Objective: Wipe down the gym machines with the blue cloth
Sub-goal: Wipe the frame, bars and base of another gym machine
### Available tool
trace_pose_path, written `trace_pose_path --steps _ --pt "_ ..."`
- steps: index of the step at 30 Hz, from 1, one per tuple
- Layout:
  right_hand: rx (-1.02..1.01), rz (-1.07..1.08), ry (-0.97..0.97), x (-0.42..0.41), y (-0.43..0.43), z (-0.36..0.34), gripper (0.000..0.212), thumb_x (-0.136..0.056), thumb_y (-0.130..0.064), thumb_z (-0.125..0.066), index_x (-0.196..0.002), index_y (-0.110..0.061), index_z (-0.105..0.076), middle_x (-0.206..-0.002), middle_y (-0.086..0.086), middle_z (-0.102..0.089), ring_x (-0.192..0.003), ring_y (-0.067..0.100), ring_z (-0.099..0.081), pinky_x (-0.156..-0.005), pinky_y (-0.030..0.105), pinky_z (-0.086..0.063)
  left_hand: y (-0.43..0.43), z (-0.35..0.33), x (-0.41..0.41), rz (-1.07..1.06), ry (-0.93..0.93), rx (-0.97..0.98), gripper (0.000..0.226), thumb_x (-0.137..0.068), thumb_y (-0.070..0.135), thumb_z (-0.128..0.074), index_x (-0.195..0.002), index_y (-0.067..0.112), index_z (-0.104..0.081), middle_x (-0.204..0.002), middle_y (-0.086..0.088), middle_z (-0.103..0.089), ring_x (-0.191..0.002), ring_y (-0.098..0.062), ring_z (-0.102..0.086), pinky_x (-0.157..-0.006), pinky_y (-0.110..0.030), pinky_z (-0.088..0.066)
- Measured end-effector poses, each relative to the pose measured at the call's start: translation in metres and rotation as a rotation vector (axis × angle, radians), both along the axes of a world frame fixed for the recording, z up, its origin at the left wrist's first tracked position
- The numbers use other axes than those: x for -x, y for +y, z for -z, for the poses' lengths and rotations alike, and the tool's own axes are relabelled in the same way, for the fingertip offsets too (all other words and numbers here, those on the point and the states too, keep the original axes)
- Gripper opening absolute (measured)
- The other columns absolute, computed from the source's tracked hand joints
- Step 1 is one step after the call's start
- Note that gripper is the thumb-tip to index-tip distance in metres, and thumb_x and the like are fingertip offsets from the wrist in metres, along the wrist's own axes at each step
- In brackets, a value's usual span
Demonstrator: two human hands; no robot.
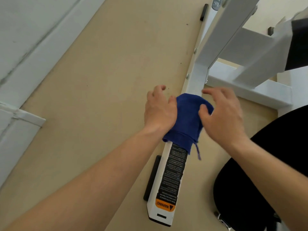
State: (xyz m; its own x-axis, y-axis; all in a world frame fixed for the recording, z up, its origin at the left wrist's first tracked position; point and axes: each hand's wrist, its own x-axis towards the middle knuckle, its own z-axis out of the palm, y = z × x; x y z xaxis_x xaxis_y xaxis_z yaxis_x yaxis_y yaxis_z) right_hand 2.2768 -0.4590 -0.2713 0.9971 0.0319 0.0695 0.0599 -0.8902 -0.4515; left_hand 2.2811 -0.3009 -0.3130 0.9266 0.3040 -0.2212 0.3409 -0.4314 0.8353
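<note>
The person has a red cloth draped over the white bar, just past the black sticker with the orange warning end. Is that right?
Almost. The cloth is blue, not red. The head view shows the blue cloth draped over the white bar, just past the black sticker with the orange warning end. The left hand and right hand touch it.

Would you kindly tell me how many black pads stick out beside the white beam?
2: a near pad beside the label, a far pad at the other end of the beam; others may be hidden.
</note>
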Motion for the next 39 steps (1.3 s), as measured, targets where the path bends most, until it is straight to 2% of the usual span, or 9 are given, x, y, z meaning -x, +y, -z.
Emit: trace_pose_path --steps 3,5,7,9,11,15,29,34,39 --pt "0.056 -0.234 0.168 0.021 0.007 0.019 0.052 -0.103 -0.029 -0.039 -0.155 -0.022 -0.033 -0.164 -0.005 -0.020 -0.150 0.011 -0.015 -0.118 0.020 -0.012 -0.018 0.012 0.024 0.182 0.019 0.154 0.040 -0.101 0.029 -0.042 -0.140 0.027 -0.049 -0.116 0.017 -0.062 -0.104 0.010 -0.055 -0.084 -0.008 -0.034" --pt "0.133 -0.332 0.257 0.028 0.003 0.034 0.059 -0.104 -0.038 -0.020 -0.157 -0.022 -0.001 -0.163 -0.008 0.014 -0.150 0.005 0.016 -0.121 0.021 0.005 -0.019 0.019 0.031 0.256 0.064 0.286 0.044 -0.103 0.031 -0.039 -0.147 0.033 -0.039 -0.096 0.032 -0.054 -0.086 0.029 -0.049 -0.071 0.004 -0.034" --pt "0.177 -0.372 0.237 0.019 -0.002 0.041 0.062 -0.100 -0.043 -0.011 -0.155 -0.021 0.007 -0.160 -0.008 0.022 -0.149 0.006 0.023 -0.120 0.021 0.010 -0.017 0.025 0.020 0.277 0.076 0.329 0.047 -0.104 0.031 -0.039 -0.151 0.034 -0.032 -0.106 0.036 -0.048 -0.086 0.030 -0.047 -0.069 0.010 -0.029" --pt "0.205 -0.388 0.228 -0.002 -0.006 0.043 0.064 -0.101 -0.043 -0.010 -0.157 -0.018 0.004 -0.163 -0.003 0.019 -0.149 0.008 0.021 -0.120 0.022 0.010 -0.017 0.029 -0.002 0.300 0.074 0.333 0.049 -0.105 0.031 -0.038 -0.153 0.030 -0.028 -0.131 0.024 -0.046 -0.106 0.016 -0.045 -0.077 0.007 -0.027" --pt "0.225 -0.369 0.225 -0.029 -0.009 0.044 0.062 -0.103 -0.040 -0.013 -0.158 -0.015 0.002 -0.165 0.001 0.015 -0.150 0.010 0.018 -0.120 0.024 0.008 -0.022 0.030 -0.029 0.314 0.054 0.330 0.049 -0.105 0.029 -0.036 -0.154 0.026 -0.028 -0.147 0.008 -0.045 -0.122 0.002 -0.041 -0.093 -0.008 -0.029" --pt "0.235 -0.311 0.244 -0.067 -0.005 0.043 0.058 -0.107 -0.034 -0.017 -0.159 -0.016 0.002 -0.166 0.001 0.013 -0.151 0.012 0.016 -0.123 0.029 0.005 -0.026 0.026 -0.072 0.283 0.079 0.414 0.049 -0.105 0.029 -0.036 -0.153 0.022 -0.032 -0.154 0.000 -0.040 -0.138 -0.014 -0.039 -0.113 -0.027 -0.028" --pt "0.359 -0.557 0.272 0.040 0.003 0.026 0.061 -0.105 -0.040 -0.014 -0.158 -0.017 0.004 -0.164 0.000 0.017 -0.149 0.012 0.022 -0.123 0.032 0.009 -0.008 0.020 0.067 0.231 0.158 0.556 0.048 -0.107 0.031 -0.035 -0.154 0.027 -0.029 -0.155 0.006 -0.038 -0.140 -0.007 -0.036 -0.116 -0.024 -0.026" --pt "0.373 -0.703 0.205 0.109 0.013 0.021 0.062 -0.102 -0.038 -0.018 -0.157 -0.009 -0.021 -0.165 0.007 -0.011 -0.154 0.024 -0.001 -0.124 0.046 -0.011 0.001 0.012 0.155 0.138 0.193 0.563 0.049 -0.099 0.040 -0.036 -0.147 0.040 -0.038 -0.133 0.026 -0.054 -0.124 0.009 -0.048 -0.107 -0.016 -0.035" --pt "0.406 -0.861 0.110 0.131 0.011 0.025 0.059 -0.102 -0.038 -0.029 -0.149 -0.003 -0.042 -0.157 0.013 -0.036 -0.151 0.029 -0.020 -0.122 0.047 -0.019 0.005 0.011 0.200 0.092 0.236 0.539 0.052 -0.094 0.043 -0.037 -0.145 0.036 -0.045 -0.133 0.019 -0.059 -0.122 0.005 -0.051 -0.111 -0.026 -0.037"
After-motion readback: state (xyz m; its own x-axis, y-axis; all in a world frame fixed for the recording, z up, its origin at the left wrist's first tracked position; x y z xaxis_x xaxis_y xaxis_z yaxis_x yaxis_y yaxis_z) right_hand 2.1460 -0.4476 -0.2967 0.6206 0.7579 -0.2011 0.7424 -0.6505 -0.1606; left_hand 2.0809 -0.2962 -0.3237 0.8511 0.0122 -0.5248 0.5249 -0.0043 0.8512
